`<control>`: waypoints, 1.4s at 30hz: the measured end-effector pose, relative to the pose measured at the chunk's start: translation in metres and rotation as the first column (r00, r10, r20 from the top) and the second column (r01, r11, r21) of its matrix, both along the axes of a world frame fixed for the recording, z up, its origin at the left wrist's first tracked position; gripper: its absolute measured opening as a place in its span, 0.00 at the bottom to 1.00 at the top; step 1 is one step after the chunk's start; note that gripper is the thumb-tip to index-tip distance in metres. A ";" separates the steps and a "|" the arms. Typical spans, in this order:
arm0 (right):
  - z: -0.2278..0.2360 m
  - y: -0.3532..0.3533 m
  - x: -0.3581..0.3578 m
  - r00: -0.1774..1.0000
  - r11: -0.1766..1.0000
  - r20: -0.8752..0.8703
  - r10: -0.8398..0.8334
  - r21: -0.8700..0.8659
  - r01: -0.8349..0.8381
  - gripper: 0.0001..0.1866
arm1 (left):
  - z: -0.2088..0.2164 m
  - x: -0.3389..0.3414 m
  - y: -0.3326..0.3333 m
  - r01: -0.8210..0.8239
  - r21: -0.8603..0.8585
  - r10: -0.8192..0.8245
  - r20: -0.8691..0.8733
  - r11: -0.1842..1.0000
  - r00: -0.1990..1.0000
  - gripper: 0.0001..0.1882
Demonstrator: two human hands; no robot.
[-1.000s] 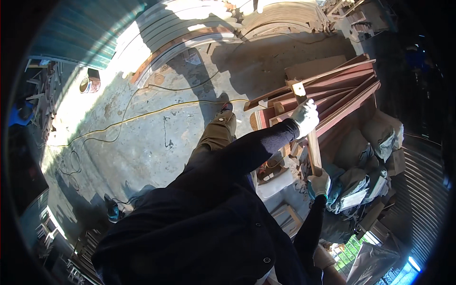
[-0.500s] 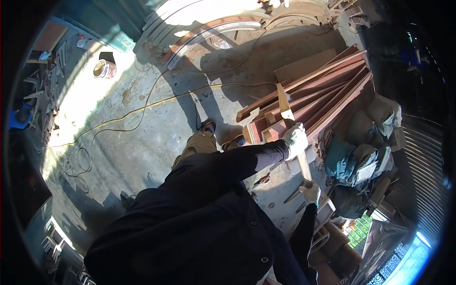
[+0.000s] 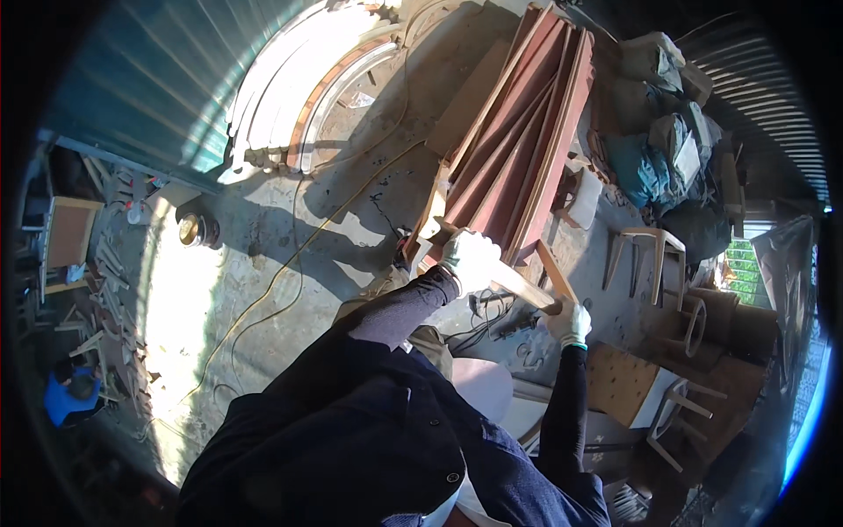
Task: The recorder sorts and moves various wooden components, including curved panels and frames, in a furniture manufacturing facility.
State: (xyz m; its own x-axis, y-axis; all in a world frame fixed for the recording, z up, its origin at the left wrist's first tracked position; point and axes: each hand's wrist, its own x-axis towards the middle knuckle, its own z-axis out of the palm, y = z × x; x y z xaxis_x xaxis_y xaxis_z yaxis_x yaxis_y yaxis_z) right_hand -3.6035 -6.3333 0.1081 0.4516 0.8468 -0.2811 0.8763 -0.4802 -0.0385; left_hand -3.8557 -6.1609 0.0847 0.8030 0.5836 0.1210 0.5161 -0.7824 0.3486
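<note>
My left hand (image 3: 472, 261), in a white work glove, is closed around a pale wooden bar (image 3: 520, 285). Gloved as well, my right hand (image 3: 569, 325) grips the bar's lower right end. The bar slants down to the right in front of my body. Just beyond it lies a stack of long reddish-brown boards (image 3: 527, 149), fanned out lengthwise. A light wooden strip (image 3: 555, 270) runs from the stack's near end toward my right hand, and another pale piece (image 3: 432, 209) shows beyond my left hand. Whether these pieces join the bar I cannot tell.
A yellow cable (image 3: 290, 261) crosses the concrete floor on the left, near a round tin (image 3: 195, 230). Curved wooden parts (image 3: 307, 114) lie farther back. On the right are stuffed sacks (image 3: 641, 167), a stool frame (image 3: 654, 250) and more furniture. At far left sits a person in blue (image 3: 72, 395).
My view has turned, so the board stack now points more straight ahead. The bar has swung from nearly upright in the picture to a flatter slant, both hands still on it.
</note>
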 end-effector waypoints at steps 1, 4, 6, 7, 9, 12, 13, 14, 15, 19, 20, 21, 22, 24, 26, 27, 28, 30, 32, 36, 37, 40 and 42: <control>0.010 -0.012 -0.022 1.000 1.000 0.015 0.020 0.023 -0.020 0.10 | 0.006 -0.019 -0.012 -0.003 -0.001 0.003 -0.016 1.000 1.000 0.09; 0.004 -0.047 -0.086 1.000 0.999 0.000 0.027 0.037 -0.027 0.08 | 0.015 -0.089 -0.044 0.029 0.016 -0.029 -0.025 0.999 0.999 0.09; -0.012 -0.084 -0.119 0.999 0.992 -0.016 0.034 0.126 -0.031 0.06 | 0.007 -0.131 -0.075 0.001 0.101 -0.002 0.007 0.995 1.000 0.10; -0.011 -0.106 -0.136 1.000 0.992 0.001 0.019 0.125 -0.019 0.06 | 0.007 -0.145 -0.093 0.009 0.110 -0.009 0.001 0.994 1.000 0.10; -0.002 -0.147 -0.174 0.999 0.995 0.039 -0.024 0.095 0.020 0.05 | 0.010 -0.173 -0.125 0.077 0.096 -0.079 0.016 0.992 0.997 0.09; 0.009 -0.194 -0.242 1.000 0.990 0.023 -0.007 0.144 0.004 0.05 | 0.012 -0.234 -0.164 0.132 0.070 -0.130 -0.022 0.989 0.991 0.09; 0.011 -0.209 -0.267 0.999 0.989 0.032 -0.017 0.148 0.012 0.05 | 0.010 -0.256 -0.176 0.140 0.034 -0.139 -0.049 0.990 0.989 0.09; 0.009 -0.227 -0.291 0.999 0.986 0.033 -0.038 0.163 0.032 0.05 | 0.006 -0.279 -0.189 0.163 0.028 -0.162 -0.031 0.986 0.986 0.09; 0.009 -0.247 -0.318 0.999 0.981 0.026 -0.023 0.195 0.017 0.05 | 0.009 -0.304 -0.205 0.180 0.012 -0.179 -0.048 0.984 0.983 0.10; 0.012 -0.308 -0.407 0.999 0.992 0.024 -0.026 0.127 0.022 0.09 | 0.019 -0.383 -0.259 0.152 -0.026 -0.154 -0.106 0.988 0.982 0.11; 0.012 -0.321 -0.430 0.999 0.995 0.029 -0.022 0.093 0.019 0.09 | 0.021 -0.406 -0.273 0.162 -0.027 -0.164 -0.105 0.986 0.981 0.11; 0.031 -0.321 -0.464 0.993 0.992 0.012 -0.114 -0.050 0.114 0.10 | 0.020 -0.433 -0.285 0.152 -0.040 -0.156 -0.127 0.988 0.980 0.11; 0.031 -0.338 -0.483 0.991 0.991 0.039 -0.125 -0.046 0.127 0.10 | 0.025 -0.454 -0.299 0.148 -0.056 -0.155 -0.139 0.987 0.978 0.11; 0.033 -0.375 -0.525 0.995 0.995 0.018 -0.102 -0.005 0.102 0.10 | 0.026 -0.492 -0.330 0.142 -0.063 -0.150 -0.139 0.988 0.979 0.11; 0.026 -0.409 -0.561 0.996 0.995 0.025 -0.085 0.056 0.083 0.09 | 0.017 -0.528 -0.360 0.133 -0.108 -0.154 -0.219 0.985 0.964 0.14; 0.026 -0.422 -0.577 0.996 0.995 0.030 -0.079 0.068 0.076 0.09 | 0.016 -0.546 -0.373 0.121 -0.070 -0.132 -0.171 0.990 0.976 0.12; 0.026 -0.433 -0.595 0.997 0.994 0.036 -0.073 0.080 0.070 0.09 | 0.014 -0.562 -0.387 0.113 -0.059 -0.122 -0.166 0.992 0.979 0.12; 0.027 -0.463 -0.635 0.995 0.994 0.036 -0.094 0.062 0.092 0.08 | 0.012 -0.601 -0.421 0.151 -0.010 -0.151 -0.144 0.989 0.978 0.11; 0.022 -0.483 -0.668 0.991 0.989 0.026 -0.129 0.073 0.127 0.09 | 0.004 -0.631 -0.438 0.164 0.045 -0.161 -0.058 0.985 0.985 0.09; 0.021 -0.527 -0.724 0.991 0.990 0.069 -0.111 0.100 0.104 0.08 | 0.000 -0.685 -0.475 0.182 0.029 -0.182 -0.013 0.983 0.983 0.08; 0.022 -0.536 -0.737 0.991 0.989 0.069 -0.118 0.103 0.110 0.08 | -0.003 -0.699 -0.483 0.191 0.025 -0.191 -0.013 0.981 0.982 0.09; 0.023 -0.559 -0.778 0.986 0.972 0.018 -0.165 0.173 0.160 0.08 | -0.012 -0.738 -0.503 0.211 0.093 -0.220 0.101 0.973 0.970 0.09; 0.014 -0.581 -0.806 0.988 0.974 0.037 -0.153 0.174 0.144 0.07 | -0.015 -0.770 -0.522 0.219 0.083 -0.228 0.113 0.972 0.967 0.10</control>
State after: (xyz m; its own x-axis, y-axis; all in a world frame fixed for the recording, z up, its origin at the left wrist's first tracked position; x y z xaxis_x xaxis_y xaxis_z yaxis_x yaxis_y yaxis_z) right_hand -4.4098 -6.9140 0.1222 0.5857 0.8026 -0.1128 0.7986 -0.5953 -0.0887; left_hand -4.6254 -6.6830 0.0700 0.8890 0.3778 0.2589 0.2830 -0.8976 0.3380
